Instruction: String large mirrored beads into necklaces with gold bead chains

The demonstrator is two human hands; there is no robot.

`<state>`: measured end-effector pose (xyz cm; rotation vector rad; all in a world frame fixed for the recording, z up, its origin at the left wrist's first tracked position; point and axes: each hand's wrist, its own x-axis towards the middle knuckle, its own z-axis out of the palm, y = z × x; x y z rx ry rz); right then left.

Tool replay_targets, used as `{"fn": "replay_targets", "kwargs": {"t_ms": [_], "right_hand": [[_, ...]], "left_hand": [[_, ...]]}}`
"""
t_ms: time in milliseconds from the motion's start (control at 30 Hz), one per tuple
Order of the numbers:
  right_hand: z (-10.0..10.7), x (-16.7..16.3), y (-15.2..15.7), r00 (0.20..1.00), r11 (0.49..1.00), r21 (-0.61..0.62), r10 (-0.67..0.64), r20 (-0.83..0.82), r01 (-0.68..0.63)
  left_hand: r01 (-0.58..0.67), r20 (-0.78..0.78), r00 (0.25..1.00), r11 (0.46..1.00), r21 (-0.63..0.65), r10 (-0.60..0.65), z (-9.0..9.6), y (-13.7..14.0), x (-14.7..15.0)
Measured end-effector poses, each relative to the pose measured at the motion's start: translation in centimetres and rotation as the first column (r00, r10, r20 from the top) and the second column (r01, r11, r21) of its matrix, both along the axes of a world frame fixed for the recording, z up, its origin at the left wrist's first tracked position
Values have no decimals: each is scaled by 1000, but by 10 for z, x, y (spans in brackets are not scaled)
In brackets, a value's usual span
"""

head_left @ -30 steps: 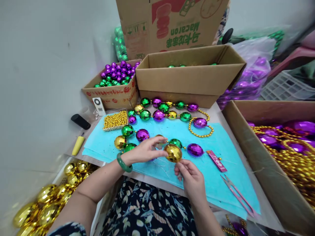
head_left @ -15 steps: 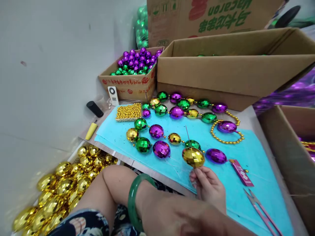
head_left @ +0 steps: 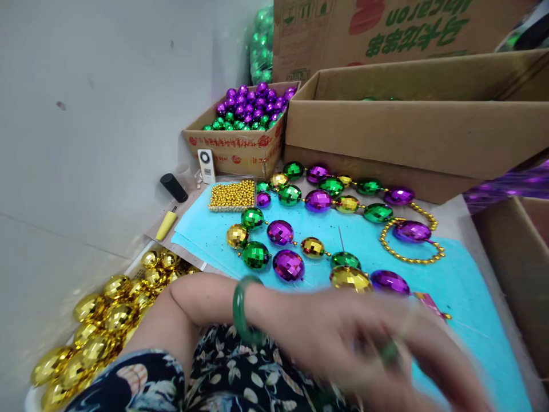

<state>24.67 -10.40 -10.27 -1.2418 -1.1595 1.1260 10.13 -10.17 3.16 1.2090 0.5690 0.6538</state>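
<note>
My left hand [head_left: 369, 337], with a green bangle [head_left: 242, 309] on its wrist, reaches across to the right, blurred, fingers stretched out and apart. Behind it my right hand is hidden. A large gold faceted bead [head_left: 349, 278] stands just above my left hand, a thin needle [head_left: 341, 237] pointing up from it, as when my right hand gripped it. Close by lie a green bead [head_left: 345, 260], a purple bead [head_left: 389, 281] and a pink packet [head_left: 429, 303]. A strand of purple, gold and green beads [head_left: 281, 232] curves on the blue cloth [head_left: 206, 234].
At the back stand a large carton [head_left: 407, 126] and a box of purple and green balls [head_left: 235, 151]. Small gold beads [head_left: 232, 195] fill a clear tray. A second strand [head_left: 318, 201] lies behind. Gold beads [head_left: 103, 346] fill a container at left. Another carton [head_left: 510, 263] stands right.
My left hand has swung up and right, now covering my right hand and the pink-handled snips. The view has shifted a little, so the tabletop things sit further right.
</note>
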Motion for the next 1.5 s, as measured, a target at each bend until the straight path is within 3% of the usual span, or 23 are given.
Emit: {"fn": "replay_targets", "kwargs": {"t_ms": [33,67,100,133,167,200,233,333,500,633,767,833,900,967,1033,1100,1233,1500], "right_hand": [[0,1,0,1000,1000,4,-13,-6,13],[0,2,-1,996,998,-16,-65,-66,64],[1,2,-1,977,988,-57,-148,-155,140],[3,1,-2,948,974,-109,-220,-231,199],[4,0,-2,922,961,-160,-265,-283,227],[6,0,-1,907,952,-201,-287,-309,233],[7,-1,0,903,947,-225,-293,-313,229],[7,-1,3,907,943,-253,-291,-304,218],[1,4,4,928,957,-223,-246,-281,186],[-4,7,2,935,961,-207,-237,-265,185],[-6,6,0,946,964,-189,-227,-232,185],[-3,2,-1,957,969,-169,-213,-198,181],[2,-3,-1,966,975,-147,-192,-171,167],[8,-11,-2,975,981,-135,-158,-158,137],[13,-18,-2,980,985,-138,-129,-149,108],[16,-25,-3,982,984,-148,-121,-144,99],[21,-31,-6,982,985,-144,-115,-150,93],[26,-31,-9,986,987,-131,-111,-124,95]], "left_hand": [[-85,-112,988,983,161,104,-1,39,-18],[-212,-231,925,915,345,301,-3,78,-38],[-331,-300,789,783,526,535,-7,114,-59],[-338,-365,620,657,674,694,-13,146,-80],[-267,-452,433,590,762,779,-19,173,-100],[-173,-547,249,593,786,799,-27,195,-118],[-157,-577,180,602,783,797,-35,210,-135],[-118,-642,110,651,750,759,-58,233,-166],[-103,-704,72,707,700,707,-79,242,-174],[-165,-697,73,698,697,714,-80,243,-175],[-287,-623,102,622,728,776,-71,234,-172],[-382,-572,156,584,717,805,-64,222,-162],[-471,-537,251,586,659,806,-56,204,-146],[-602,-465,467,655,456,752,-48,180,-127],[-659,-243,719,750,60,651,-41,154,-109],[-571,-23,812,786,-236,583,-34,131,-96],[-478,65,845,805,-351,531,-29,105,-84],[-482,95,827,786,-387,554,-30,98,-83]]}}
